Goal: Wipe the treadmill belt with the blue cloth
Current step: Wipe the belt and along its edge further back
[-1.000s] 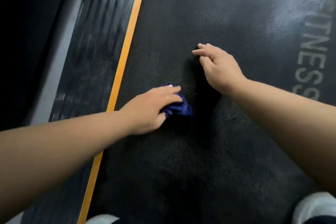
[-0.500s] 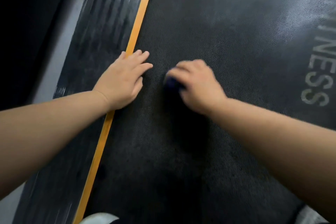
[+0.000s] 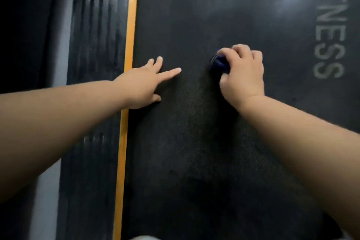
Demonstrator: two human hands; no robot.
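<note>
1. Treadmill belt [image 3: 194, 152]: long axis running straight away from the viewer, lettering [image 3: 329, 35] along its right side.
2. Blue cloth [image 3: 220, 63]: wadded mid-belt, no long axis to tell, gripped under the curled fingers of right hand [image 3: 242, 76].
3. Left hand [image 3: 145, 82]: flat, fingers spread, holding nothing, on the belt beside orange stripe [image 3: 127, 45].
4. Bare belt ahead and between the hands; ribbed side rail [image 3: 93, 45] beyond the stripe.

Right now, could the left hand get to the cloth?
Probably yes. The left hand lies open on the belt, with only bare belt between it and the cloth. But the right hand grips the cloth and covers most of it, so little is free to take.
</note>
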